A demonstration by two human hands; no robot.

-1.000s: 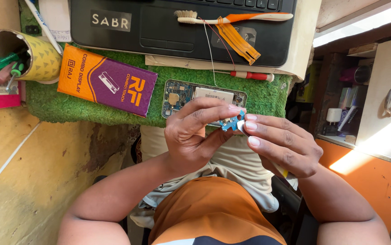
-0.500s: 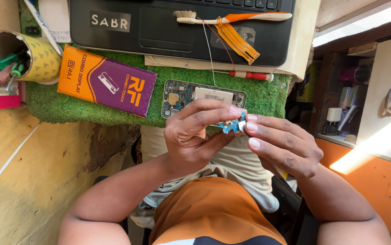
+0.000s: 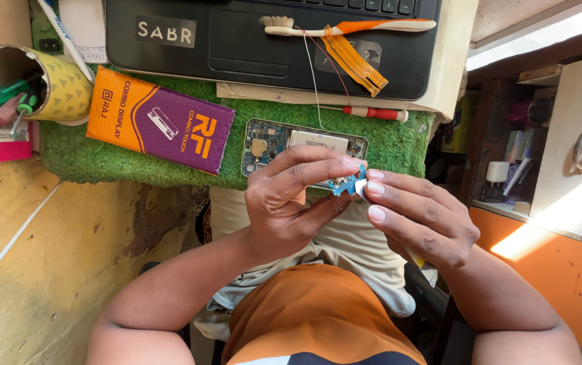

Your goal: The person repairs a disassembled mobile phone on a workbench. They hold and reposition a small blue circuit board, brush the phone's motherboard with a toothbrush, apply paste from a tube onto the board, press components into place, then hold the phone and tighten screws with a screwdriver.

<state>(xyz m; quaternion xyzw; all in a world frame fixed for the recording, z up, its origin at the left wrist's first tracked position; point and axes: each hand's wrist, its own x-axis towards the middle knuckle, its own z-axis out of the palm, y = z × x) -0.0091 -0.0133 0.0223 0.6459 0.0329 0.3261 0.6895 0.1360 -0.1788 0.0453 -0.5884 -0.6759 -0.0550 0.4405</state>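
Left hand (image 3: 291, 203): I pinch the small blue circuit-board piece (image 3: 346, 185) at my fingertips.
Right hand (image 3: 418, 220): fingers close on its 3 o'clock edge.
Piece: above my lap, just 6 o'clock of the opened phone (image 3: 284, 140).
Risk: a loose grip could drop it into my lap.

Single head-worn view, looking steeply down and close over the person's own arms and lap. Surface (image 3: 102, 162) runs across the top of the frame, with the laptop (image 3: 270, 40) at its far edge.

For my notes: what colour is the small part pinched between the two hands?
The small part is blue; the head view shows it.
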